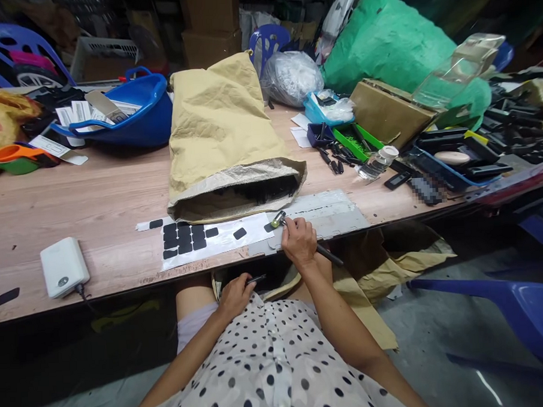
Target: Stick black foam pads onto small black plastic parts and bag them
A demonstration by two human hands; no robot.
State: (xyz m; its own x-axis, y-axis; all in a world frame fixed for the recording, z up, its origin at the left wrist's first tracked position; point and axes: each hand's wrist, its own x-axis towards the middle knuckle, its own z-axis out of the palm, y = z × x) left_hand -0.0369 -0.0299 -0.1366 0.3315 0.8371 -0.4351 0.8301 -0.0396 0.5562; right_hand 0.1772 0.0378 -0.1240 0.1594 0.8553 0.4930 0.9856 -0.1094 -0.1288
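My right hand [299, 241] is closed around a small hammer [279, 219] at the table's front edge. The hammer's metal head rests over a black rounded pad [269, 227], and its dark handle sticks out below my palm. Down at my lap, my left hand [235, 296] pinches a small dark piece [257, 279], too little of it visible to name. Beneath it gapes an open paper sack [282, 290] between my legs. On a white sheet [219, 248] to the left of the hammer lie several black rounded pads [183, 236], mostly in rows. A grey board [330, 216] extends rightward from the sheet.
A large tan sack [218, 122] lies with its mouth toward me. A white power bank [65, 266] with a cable is left. Behind stand a blue basin [129, 135], a green tray [356, 141], and a clear bottle [378, 163]. A blue chair [519, 312] is right.
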